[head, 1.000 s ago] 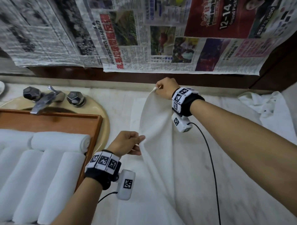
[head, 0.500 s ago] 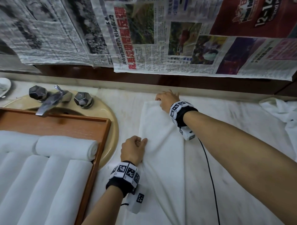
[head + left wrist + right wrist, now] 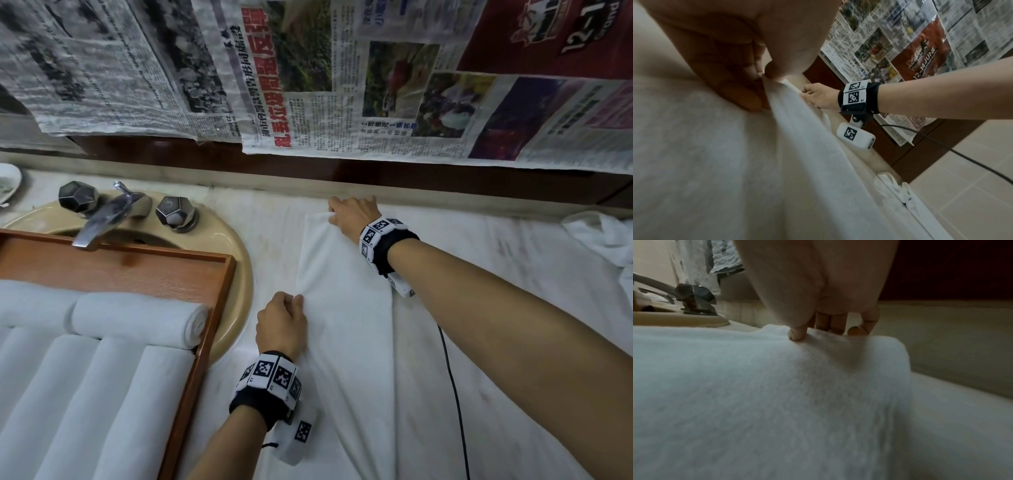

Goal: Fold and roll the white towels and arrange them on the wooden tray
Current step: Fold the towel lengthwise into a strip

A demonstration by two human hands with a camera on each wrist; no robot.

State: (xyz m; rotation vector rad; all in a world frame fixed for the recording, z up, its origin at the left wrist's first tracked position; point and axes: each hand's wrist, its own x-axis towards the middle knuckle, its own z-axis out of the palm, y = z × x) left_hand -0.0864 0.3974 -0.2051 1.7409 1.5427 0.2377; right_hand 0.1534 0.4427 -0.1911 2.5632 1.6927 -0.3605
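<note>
A white towel (image 3: 346,308) lies folded lengthwise on the marble counter. My left hand (image 3: 282,322) pinches its left edge at mid-length; the left wrist view shows thumb and fingers closed on the towel (image 3: 735,146) fold. My right hand (image 3: 352,216) holds the towel's far corner down near the wall, thumb on top and fingers behind the edge of the towel (image 3: 777,394). At the left stands the wooden tray (image 3: 212,287) with several rolled white towels (image 3: 137,318) in it.
A beige sink (image 3: 236,260) with a metal faucet (image 3: 102,212) lies under the tray. A crumpled white towel (image 3: 606,236) sits at the far right. Newspaper (image 3: 308,75) covers the wall. A black cable (image 3: 455,394) trails from my right wrist.
The lifted towel flap has been brought over to the left and laid flat. Both hands went down to the counter with it.
</note>
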